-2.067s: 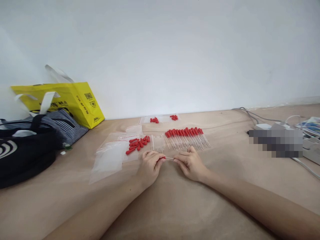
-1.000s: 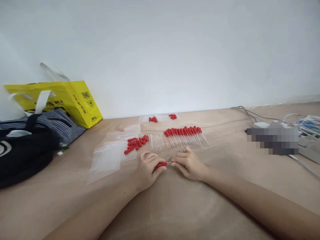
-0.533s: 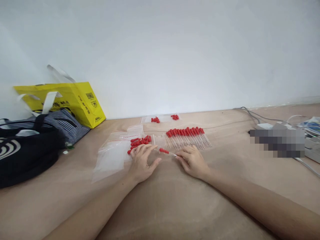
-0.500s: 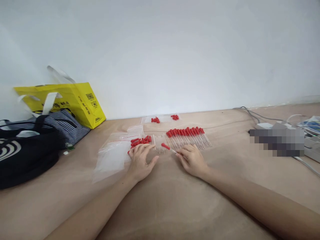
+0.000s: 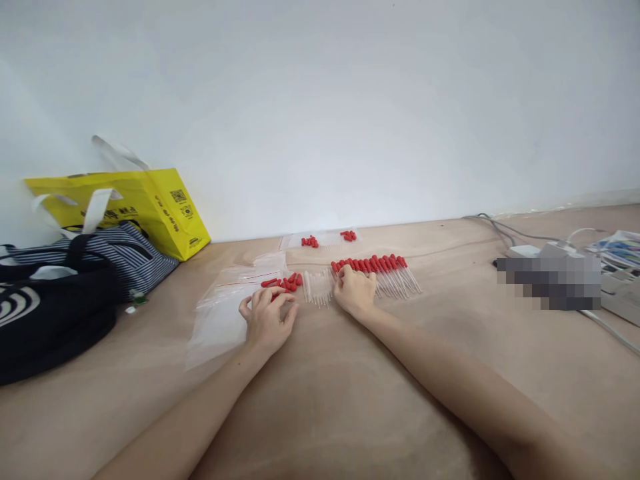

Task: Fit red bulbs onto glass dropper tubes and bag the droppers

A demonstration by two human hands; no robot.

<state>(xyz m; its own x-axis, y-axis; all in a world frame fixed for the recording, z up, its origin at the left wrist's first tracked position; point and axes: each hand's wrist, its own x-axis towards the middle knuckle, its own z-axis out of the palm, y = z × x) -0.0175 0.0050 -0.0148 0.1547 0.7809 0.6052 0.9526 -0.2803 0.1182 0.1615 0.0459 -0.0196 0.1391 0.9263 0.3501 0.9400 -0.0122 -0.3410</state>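
My left hand (image 5: 267,320), fingers curled and thumb apart, rests at the near side of a small heap of red rubber bulbs (image 5: 295,281). Part of that heap is hidden under its fingers. My right hand (image 5: 356,292) is at the left end of a row of droppers (image 5: 395,277), thin clear tubes capped with red bulbs. Its fingers are closed around a dropper, mostly covered by the hand. Between my hands lies a group of bare clear tubes (image 5: 317,288), side by side.
Clear zip bags (image 5: 215,330) lie flat at the left. Another clear bag (image 5: 330,238) with red bulbs and tubes is near the wall. A yellow bag (image 5: 170,213) and a black bag (image 5: 55,320) stand far left; cables (image 5: 493,223) and a white adapter (image 5: 524,251) are on the right.
My right hand has carried the dropper left and away from me to the end of the row. My left hand has drawn back slightly left over the red bulbs.
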